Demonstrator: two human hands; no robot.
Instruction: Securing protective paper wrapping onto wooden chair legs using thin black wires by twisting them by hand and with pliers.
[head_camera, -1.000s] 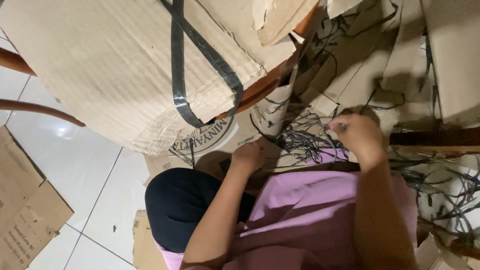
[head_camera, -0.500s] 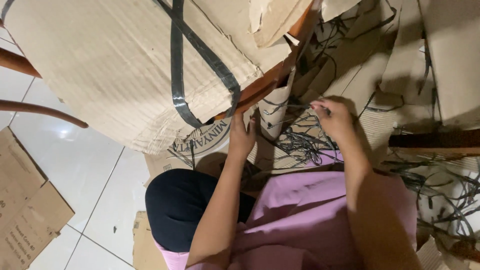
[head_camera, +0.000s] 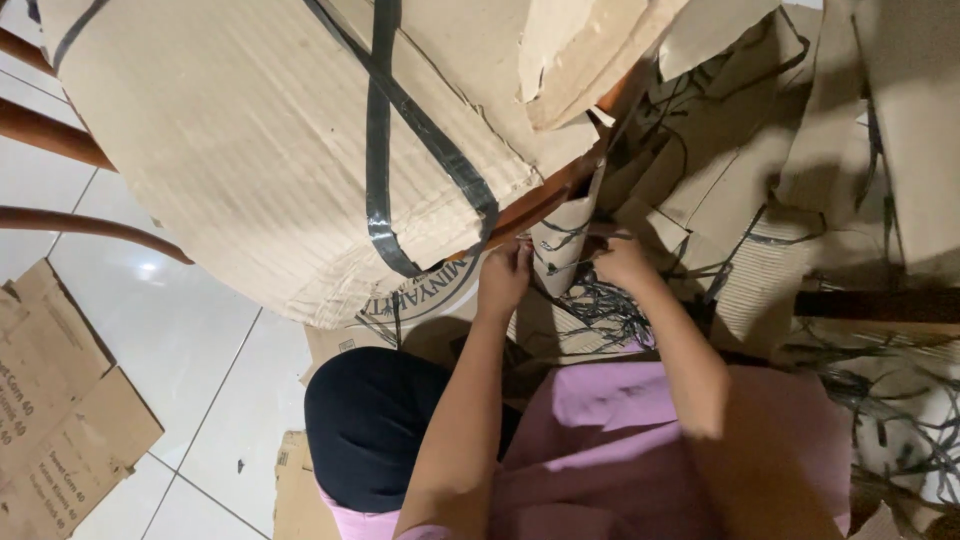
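Both arms outstretched: left hand (head_camera: 503, 277) and right hand (head_camera: 622, 262) each pinch the strapped cardboard strip (head_camera: 560, 245), just below the cardboard bundle (head_camera: 250, 170).

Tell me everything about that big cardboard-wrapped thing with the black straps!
The big cardboard-wrapped thing fills the top left of the view. Its wrap is brown, ribbed corrugated cardboard, curved round a bulky shape and torn open at the right edge. Black plastic straps cross over it, one hanging loose at the lower edge. Reddish-brown wooden legs stick out at the left, above the white tiled floor. The left hand and right hand work at its lower right corner, beside a strapped cardboard-wrapped leg.
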